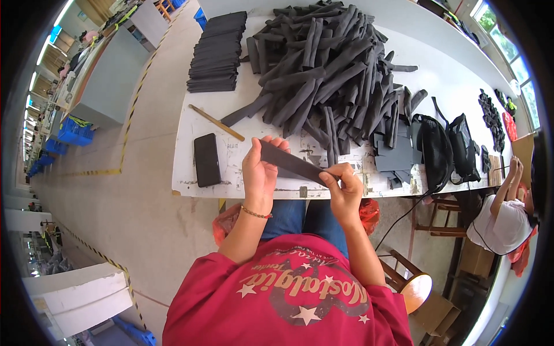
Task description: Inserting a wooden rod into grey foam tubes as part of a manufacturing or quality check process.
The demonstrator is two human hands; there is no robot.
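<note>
A dark grey fabric strip [293, 165] is stretched between my two hands above the table's front edge. My left hand [262, 169] has its palm up, with the thumb pressing the strip's left end against the fingers. At the other end, my right hand [344, 183] pinches the strip between thumb and fingertips. Beyond them lies a big loose heap of similar dark fabric strips [323, 69]. To its left, more strips are laid in a neat stack [216, 53].
On the white table [183, 151] lie a black phone [207, 160] and a thin wooden stick [217, 123]. Flat grey pieces [395, 157] and black bags [434, 147] sit to the right. A wooden stool [415, 291] stands by my right side; another person [503, 222] sits far right.
</note>
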